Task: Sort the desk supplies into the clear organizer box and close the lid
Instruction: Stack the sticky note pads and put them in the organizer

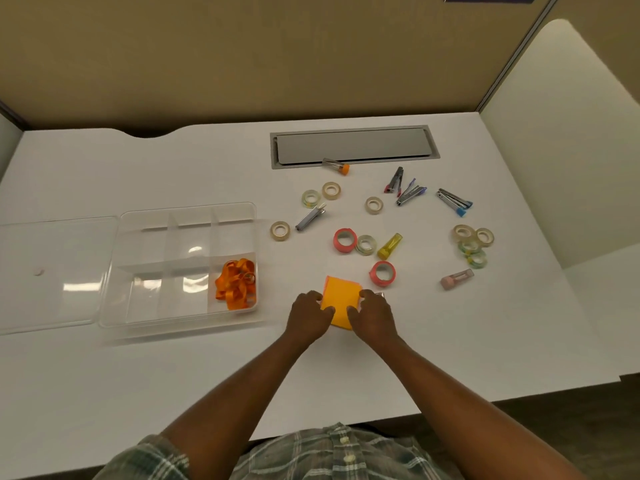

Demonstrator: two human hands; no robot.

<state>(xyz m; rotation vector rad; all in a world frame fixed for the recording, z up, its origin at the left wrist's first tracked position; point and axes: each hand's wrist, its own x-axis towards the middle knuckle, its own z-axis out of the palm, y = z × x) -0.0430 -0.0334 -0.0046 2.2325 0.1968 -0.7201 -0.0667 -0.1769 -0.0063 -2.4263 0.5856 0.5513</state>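
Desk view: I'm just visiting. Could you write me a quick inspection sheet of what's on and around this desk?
Surface: white desk, flat.
Job's things: clear organizer box with its lid lying open at its left; orange bands in its near right compartment; tape rolls, small staplers and capped tubes scattered to the right of the box.
Clutter: nothing seen.
Grips: left hand and right hand both hold an orange pad by its sides.
Cables: nothing seen; the grey hatch in the desk is closed.
Surroundings: tan partition walls.
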